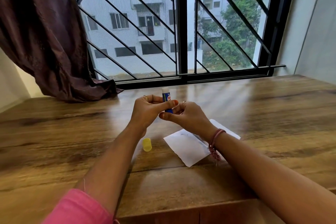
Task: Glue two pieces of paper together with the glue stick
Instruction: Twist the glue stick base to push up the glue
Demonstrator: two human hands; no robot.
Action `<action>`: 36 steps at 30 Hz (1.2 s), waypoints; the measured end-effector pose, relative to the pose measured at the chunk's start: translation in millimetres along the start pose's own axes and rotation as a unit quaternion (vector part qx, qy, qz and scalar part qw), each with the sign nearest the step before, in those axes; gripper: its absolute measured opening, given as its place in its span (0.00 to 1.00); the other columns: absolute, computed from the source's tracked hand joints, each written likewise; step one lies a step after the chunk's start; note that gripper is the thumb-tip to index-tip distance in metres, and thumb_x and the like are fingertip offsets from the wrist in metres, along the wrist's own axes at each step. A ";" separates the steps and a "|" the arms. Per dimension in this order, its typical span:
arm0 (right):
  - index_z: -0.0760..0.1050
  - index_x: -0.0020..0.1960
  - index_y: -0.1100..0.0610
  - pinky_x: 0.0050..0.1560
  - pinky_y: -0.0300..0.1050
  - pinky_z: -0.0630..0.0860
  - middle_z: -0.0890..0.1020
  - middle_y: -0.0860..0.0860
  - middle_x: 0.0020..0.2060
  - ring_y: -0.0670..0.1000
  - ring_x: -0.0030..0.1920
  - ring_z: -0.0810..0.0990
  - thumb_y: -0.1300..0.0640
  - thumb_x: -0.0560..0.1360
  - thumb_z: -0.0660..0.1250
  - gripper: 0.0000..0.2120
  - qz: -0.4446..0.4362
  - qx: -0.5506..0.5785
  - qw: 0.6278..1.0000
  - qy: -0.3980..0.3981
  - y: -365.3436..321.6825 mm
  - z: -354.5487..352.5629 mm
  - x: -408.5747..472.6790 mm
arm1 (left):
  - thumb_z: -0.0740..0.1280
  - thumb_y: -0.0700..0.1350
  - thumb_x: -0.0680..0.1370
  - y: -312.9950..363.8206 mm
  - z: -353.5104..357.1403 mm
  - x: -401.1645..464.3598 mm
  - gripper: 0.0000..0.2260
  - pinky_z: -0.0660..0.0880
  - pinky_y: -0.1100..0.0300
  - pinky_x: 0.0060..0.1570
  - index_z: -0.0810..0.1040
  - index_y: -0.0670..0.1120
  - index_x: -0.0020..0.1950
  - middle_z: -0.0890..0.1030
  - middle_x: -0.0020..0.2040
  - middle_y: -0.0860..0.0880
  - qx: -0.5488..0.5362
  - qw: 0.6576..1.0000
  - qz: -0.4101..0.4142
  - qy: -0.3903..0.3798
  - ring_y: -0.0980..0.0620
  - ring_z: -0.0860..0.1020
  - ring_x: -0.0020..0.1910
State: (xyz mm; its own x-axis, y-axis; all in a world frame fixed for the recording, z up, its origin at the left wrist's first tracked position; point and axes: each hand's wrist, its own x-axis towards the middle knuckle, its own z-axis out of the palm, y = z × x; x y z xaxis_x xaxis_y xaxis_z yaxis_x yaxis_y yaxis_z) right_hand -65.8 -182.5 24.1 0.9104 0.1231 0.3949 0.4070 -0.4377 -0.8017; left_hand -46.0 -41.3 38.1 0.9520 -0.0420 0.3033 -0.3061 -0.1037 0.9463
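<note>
A blue glue stick (166, 96) stands upright above the table, its white glue tip bare. My left hand (147, 112) grips its body, thumb across the label. My right hand (189, 117) pinches the stick's bottom end. The yellow cap (147, 144) lies on the table under my left wrist. A white piece of paper (187, 148) lies flat below my right wrist. A second white piece (228, 130) shows beyond my right forearm, mostly hidden by it.
The wooden table (72, 132) runs to a barred window (181, 42) at the back. A dark curtain (45, 42) drapes onto the table's far left. A wall (312, 32) stands at the right. The table's near edge (181, 211) lies below my arms.
</note>
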 end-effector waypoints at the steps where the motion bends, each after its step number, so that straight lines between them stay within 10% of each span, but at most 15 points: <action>1: 0.79 0.36 0.59 0.37 0.42 0.69 0.76 0.51 0.28 0.47 0.31 0.72 0.49 0.68 0.74 0.14 -0.011 -0.027 1.000 -0.002 0.0 -0.9 0.4 | 0.79 0.45 0.65 0.0 0.8 -0.4 0.12 0.77 0.68 0.36 0.82 0.43 0.44 0.85 0.40 0.46 0.003 1.000 0.001 0.002 0.54 0.84 0.39; 10: 0.79 0.50 0.62 0.32 0.28 0.69 0.79 0.53 0.43 0.43 0.37 0.74 0.54 0.76 0.66 0.11 0.055 0.076 0.986 -0.138 -2.4 -13.1 0.3 | 0.79 0.47 0.64 -3.6 -1.3 1.9 0.13 0.77 0.53 0.54 0.83 0.43 0.44 0.85 0.41 0.45 -0.006 1.000 -0.016 -0.013 0.49 0.83 0.44; 21: 0.80 0.46 0.63 0.45 0.45 0.76 0.80 0.53 0.37 0.48 0.39 0.77 0.49 0.66 0.76 0.18 0.038 0.056 0.997 -0.046 7.8 -2.9 3.1 | 0.78 0.47 0.65 -2.9 -0.9 1.9 0.14 0.76 0.58 0.47 0.82 0.42 0.46 0.84 0.42 0.46 0.005 1.000 -0.016 0.007 0.52 0.83 0.43; 29: 0.79 0.43 0.55 0.32 0.31 0.70 0.77 0.48 0.36 0.45 0.36 0.73 0.55 0.74 0.69 0.04 0.077 0.069 0.986 -0.131 2.0 -13.3 3.8 | 0.78 0.47 0.66 -7.3 0.3 3.4 0.16 0.77 0.54 0.54 0.82 0.41 0.49 0.85 0.44 0.45 0.017 1.000 -0.021 -0.004 0.49 0.83 0.47; 36: 0.78 0.54 0.58 0.31 0.35 0.66 0.77 0.53 0.45 0.43 0.37 0.73 0.51 0.76 0.66 0.13 0.101 0.054 0.981 -0.159 7.6 -9.8 4.0 | 0.79 0.46 0.65 -8.3 1.4 2.8 0.14 0.77 0.56 0.49 0.82 0.42 0.46 0.85 0.43 0.45 0.018 1.000 -0.023 -0.003 0.49 0.83 0.44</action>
State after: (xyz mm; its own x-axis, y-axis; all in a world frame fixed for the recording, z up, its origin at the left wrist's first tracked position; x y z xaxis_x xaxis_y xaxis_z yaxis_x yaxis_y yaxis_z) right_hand -59.9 -194.0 24.0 0.9434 0.3224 0.0780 0.2063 -0.3862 -0.8991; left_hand -40.8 -41.9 30.9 0.9652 -0.0414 0.2583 -0.2616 -0.1409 0.9548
